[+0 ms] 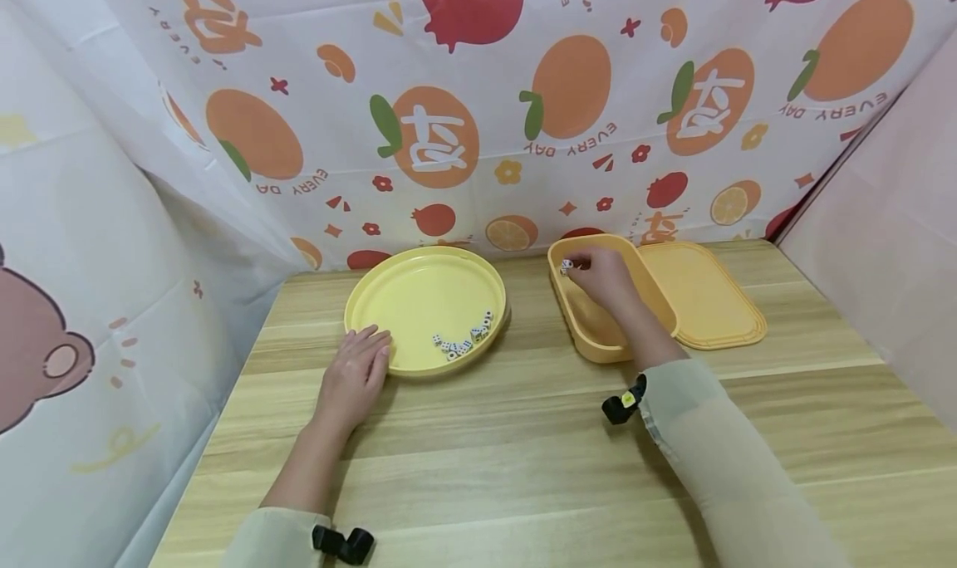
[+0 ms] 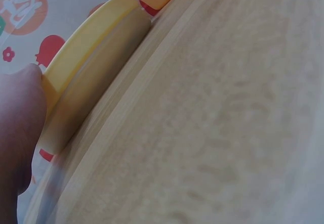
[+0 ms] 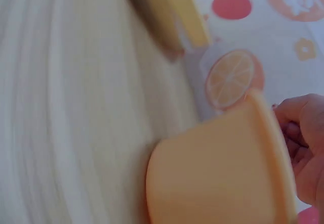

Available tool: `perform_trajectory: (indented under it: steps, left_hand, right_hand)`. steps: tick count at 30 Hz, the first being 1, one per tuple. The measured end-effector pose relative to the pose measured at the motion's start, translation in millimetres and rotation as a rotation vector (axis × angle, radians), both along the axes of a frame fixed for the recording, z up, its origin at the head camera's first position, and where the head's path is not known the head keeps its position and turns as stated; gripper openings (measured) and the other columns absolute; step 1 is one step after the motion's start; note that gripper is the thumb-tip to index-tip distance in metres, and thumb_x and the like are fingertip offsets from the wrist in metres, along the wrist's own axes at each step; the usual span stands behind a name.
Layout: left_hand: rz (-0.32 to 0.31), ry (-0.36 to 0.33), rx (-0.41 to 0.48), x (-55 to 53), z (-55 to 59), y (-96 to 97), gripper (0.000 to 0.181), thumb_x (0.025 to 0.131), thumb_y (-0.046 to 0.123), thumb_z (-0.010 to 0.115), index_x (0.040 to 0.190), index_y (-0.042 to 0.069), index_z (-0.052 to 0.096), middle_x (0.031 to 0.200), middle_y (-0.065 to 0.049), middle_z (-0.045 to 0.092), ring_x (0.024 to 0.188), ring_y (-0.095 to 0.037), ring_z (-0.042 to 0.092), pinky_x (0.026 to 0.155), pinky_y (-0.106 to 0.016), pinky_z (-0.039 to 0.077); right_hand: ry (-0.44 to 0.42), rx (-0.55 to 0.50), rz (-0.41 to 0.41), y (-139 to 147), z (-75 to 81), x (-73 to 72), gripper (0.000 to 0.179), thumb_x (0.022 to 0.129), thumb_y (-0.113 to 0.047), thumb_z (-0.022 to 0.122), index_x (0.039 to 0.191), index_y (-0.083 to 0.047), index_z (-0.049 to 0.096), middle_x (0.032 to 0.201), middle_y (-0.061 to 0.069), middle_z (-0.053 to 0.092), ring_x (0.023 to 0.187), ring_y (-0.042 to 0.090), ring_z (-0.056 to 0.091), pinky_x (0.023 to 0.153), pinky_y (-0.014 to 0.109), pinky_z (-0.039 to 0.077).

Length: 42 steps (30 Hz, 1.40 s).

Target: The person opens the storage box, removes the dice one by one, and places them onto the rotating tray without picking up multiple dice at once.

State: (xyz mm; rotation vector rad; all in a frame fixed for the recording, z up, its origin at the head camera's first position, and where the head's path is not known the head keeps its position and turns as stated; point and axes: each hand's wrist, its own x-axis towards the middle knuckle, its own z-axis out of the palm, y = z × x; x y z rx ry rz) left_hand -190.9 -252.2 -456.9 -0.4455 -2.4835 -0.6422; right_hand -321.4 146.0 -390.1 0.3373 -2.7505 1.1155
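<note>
A round yellow tray lies on the table, with several white dice gathered along its front right inside edge. My left hand rests on the tray's near left rim, fingers extended over it; the left wrist view shows part of that hand against the tray's side. Over the far end of an orange rectangular box, my right hand pinches white dice between thumb and fingertips. How many dice it holds is hard to tell. In the right wrist view the box wall partly hides the fingers.
To the right of the box, a flat orange lid lies on the wooden table. A fruit-print cloth hangs behind the table, and more pale cloth hangs at both sides.
</note>
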Motion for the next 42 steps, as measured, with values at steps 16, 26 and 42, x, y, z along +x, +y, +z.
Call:
perform_trajectory:
  steps: [16,26,42]
  left_hand:
    - [0.001,-0.001,-0.009,-0.1,0.5,-1.4,0.028,0.098,0.012,0.054,0.114,-0.005,0.070,0.120,-0.017,0.069,0.125,-0.036,0.056,0.116,-0.054,0.033]
    - [-0.006,0.013,-0.014,-0.1,-0.7,0.1,0.028,0.098,0.012,0.054,0.114,-0.004,0.070,0.120,-0.016,0.069,0.125,-0.035,0.057,0.116,-0.055,0.034]
    - [-0.002,0.013,-0.019,1.2,-0.3,0.0,0.028,0.098,0.012,0.054,0.113,-0.005,0.070,0.120,-0.016,0.069,0.125,-0.035,0.057,0.116,-0.055,0.034]
  right_hand:
    - [-0.053,-0.316,0.151,-86,-12.0,26.2,0.021,0.087,-0.017,0.075,0.106,-0.009,0.075,0.100,0.004,0.074,0.092,0.017,0.068,0.082,0.030,0.060]
    - [0.046,-0.131,0.328,-127,-28.5,47.0,0.022,0.089,-0.012,0.072,0.110,-0.006,0.074,0.099,0.005,0.072,0.092,0.015,0.066,0.087,0.030,0.059]
    - [0.155,0.048,0.374,-135,-42.0,50.8,0.023,0.086,-0.011,0.073,0.109,-0.008,0.075,0.099,0.002,0.072,0.088,0.014,0.065,0.079,0.026,0.058]
